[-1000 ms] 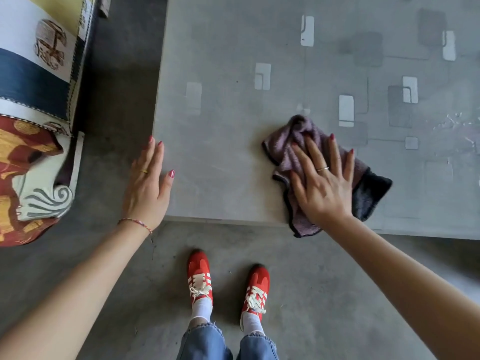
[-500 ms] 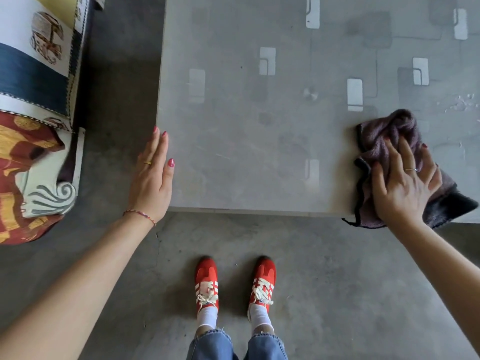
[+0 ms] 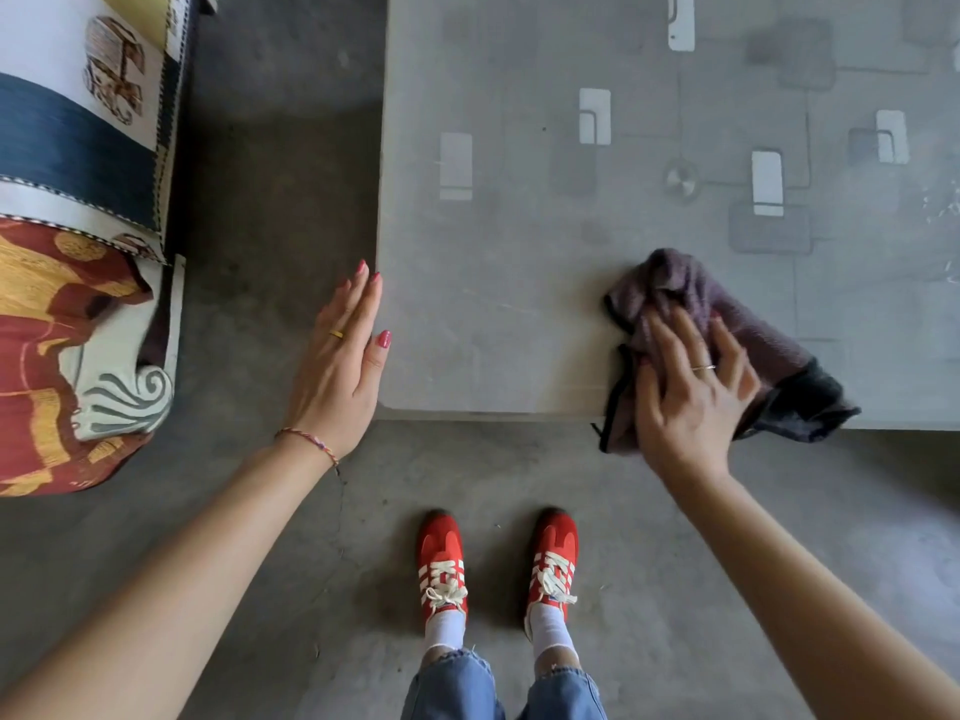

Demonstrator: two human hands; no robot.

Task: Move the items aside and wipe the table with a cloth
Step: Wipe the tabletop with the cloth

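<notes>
From the head view, the right hand (image 3: 691,392) presses flat, fingers spread, on a crumpled purple and dark grey cloth (image 3: 727,324) at the near edge of the grey patterned table (image 3: 519,283); part of the cloth hangs over that edge. The left hand (image 3: 343,366), fingers straight and together, lies along the table's left edge, holding nothing. Bare tabletop stretches between the hands. A patterned cushion (image 3: 78,252) is cut off at the left. The right hand's fingers are blurred.

Purple-and-black cloth (image 3: 727,324), grey table (image 3: 519,283) with pale rectangles, red shoes (image 3: 441,563)
</notes>
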